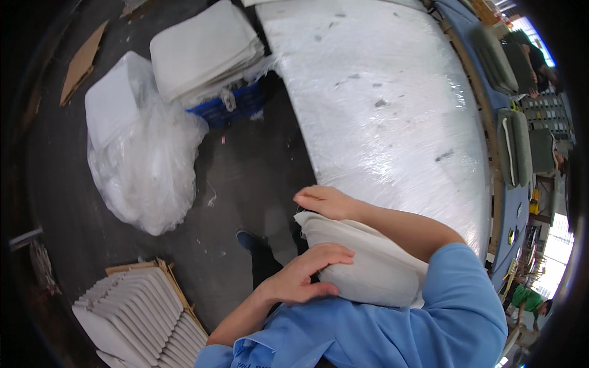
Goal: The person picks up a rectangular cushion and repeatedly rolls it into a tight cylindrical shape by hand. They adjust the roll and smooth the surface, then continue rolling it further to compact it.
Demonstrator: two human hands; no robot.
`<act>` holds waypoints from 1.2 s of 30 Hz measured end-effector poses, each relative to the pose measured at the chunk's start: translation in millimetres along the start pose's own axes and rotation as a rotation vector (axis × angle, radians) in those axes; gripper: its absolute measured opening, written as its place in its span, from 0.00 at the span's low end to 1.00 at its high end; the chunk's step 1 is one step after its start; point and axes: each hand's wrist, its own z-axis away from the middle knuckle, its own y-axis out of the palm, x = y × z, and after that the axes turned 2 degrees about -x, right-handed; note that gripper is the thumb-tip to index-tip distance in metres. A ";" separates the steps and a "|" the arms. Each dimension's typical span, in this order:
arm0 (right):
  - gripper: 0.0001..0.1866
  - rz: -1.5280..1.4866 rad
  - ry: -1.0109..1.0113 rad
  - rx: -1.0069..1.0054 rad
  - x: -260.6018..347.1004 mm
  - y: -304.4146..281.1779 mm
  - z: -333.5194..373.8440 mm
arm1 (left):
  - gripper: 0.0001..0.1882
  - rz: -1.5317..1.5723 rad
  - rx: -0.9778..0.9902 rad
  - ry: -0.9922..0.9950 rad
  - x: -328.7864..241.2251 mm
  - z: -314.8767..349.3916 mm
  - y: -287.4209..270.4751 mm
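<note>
Beside the shiny table point(380, 129), my left hand point(302, 274), thumb and fingers apart, lies on a plump, off-white, loose-edged cushion point(375, 276); whether my right hand point(325, 202) grips, I cannot tell.

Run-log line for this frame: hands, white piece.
left hand: on white padded piece | right hand: just past its far edge | piece: beside blue shirt

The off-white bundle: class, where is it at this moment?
In the head view, the off-white bundle is low, just right of centre, against the blue shirt, between the left hand and the right forearm.
</note>
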 end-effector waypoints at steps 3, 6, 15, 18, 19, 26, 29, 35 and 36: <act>0.38 -0.188 0.066 0.188 55.8 -50.2 97.9 | 0.29 -0.018 -0.053 -0.019 1.5 -2.4 2.1; 0.48 -0.142 0.019 0.253 77.3 -65.9 200.7 | 0.26 0.006 -0.163 -0.016 2.9 -12.1 9.3; 0.39 0.774 0.065 -0.709 69.0 9.8 301.6 | 0.40 -0.108 -0.333 -0.344 28.4 -19.2 54.3; 0.36 0.747 0.133 -0.931 80.9 29.2 317.5 | 0.41 -0.114 -0.195 -0.189 10.3 -56.5 51.5; 0.36 0.729 0.158 -1.015 89.0 32.7 323.7 | 0.41 -0.119 -0.148 -0.131 0.5 -74.1 50.9; 0.51 0.356 0.463 -1.522 107.6 32.9 329.3 | 0.59 -0.198 0.448 -0.068 -35.1 -87.7 132.1; 0.58 0.273 0.495 -1.597 97.2 18.3 300.4 | 0.68 -0.634 0.410 0.000 -34.3 -75.8 150.0; 0.58 0.055 0.494 -1.706 66.0 -11.8 290.8 | 0.69 -0.742 0.273 -0.072 -35.8 -95.4 170.1; 0.56 0.030 0.458 -1.740 50.6 -13.9 289.7 | 0.69 -0.765 0.245 -0.082 -33.4 -102.1 173.2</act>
